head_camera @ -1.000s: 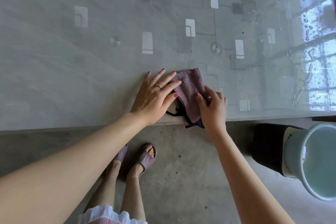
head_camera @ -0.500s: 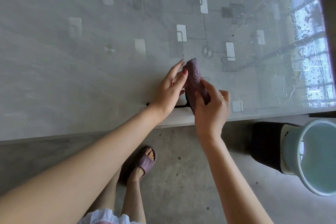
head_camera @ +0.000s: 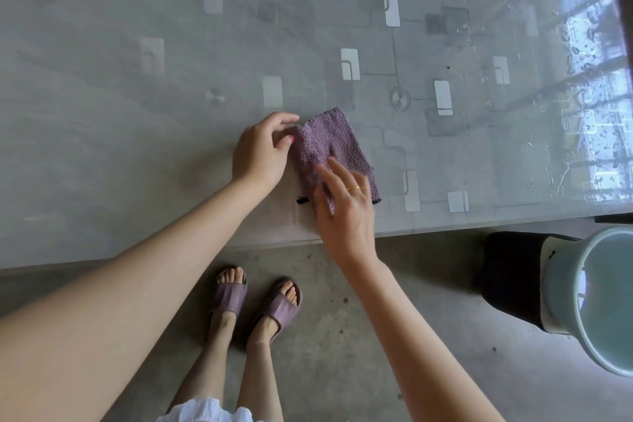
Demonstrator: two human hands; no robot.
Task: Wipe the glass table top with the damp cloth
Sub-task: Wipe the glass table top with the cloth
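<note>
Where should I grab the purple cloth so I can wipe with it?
Best guess: don't pinch it. The folded purple cloth lies flat on the glass table top, so lay a flat palm on its middle from above; the right hand already rests its fingers there.

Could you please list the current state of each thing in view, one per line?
purple cloth: folded, lying flat on the glass near the front edge.
left hand: fingers curled at the cloth's left edge.
right hand: fingers straight, resting on the cloth's near part.
glass table top: water droplets on its right part.
bucket: upright on the floor; I cannot tell whether it holds water.
</note>
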